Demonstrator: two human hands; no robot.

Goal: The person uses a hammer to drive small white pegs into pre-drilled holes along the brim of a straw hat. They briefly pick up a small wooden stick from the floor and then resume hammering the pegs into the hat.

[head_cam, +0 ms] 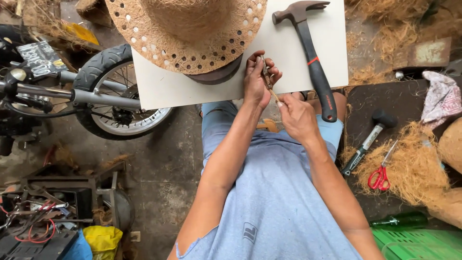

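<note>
Both hands meet at the table's near edge: the left hand [256, 82] is clamped on a thin stick [268, 80], and the right hand [297, 115] pinches its lower end. The stick's long axis runs from the right hand up into the left. The hammer [313, 58] lies just right of them.

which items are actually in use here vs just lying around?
In use:
left hand and right hand, both on a thin stick
white board
perforated fibre disc

Lying about:
hammer
mallet
red scissors
green bottle
motorbike wheel

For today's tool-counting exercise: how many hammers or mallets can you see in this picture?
2. A claw hammer lies on the white board, right of the person's hands. A mallet lies on the dark surface further right, beside red scissors. Others may be hidden in the tool clutter at lower left.
</note>
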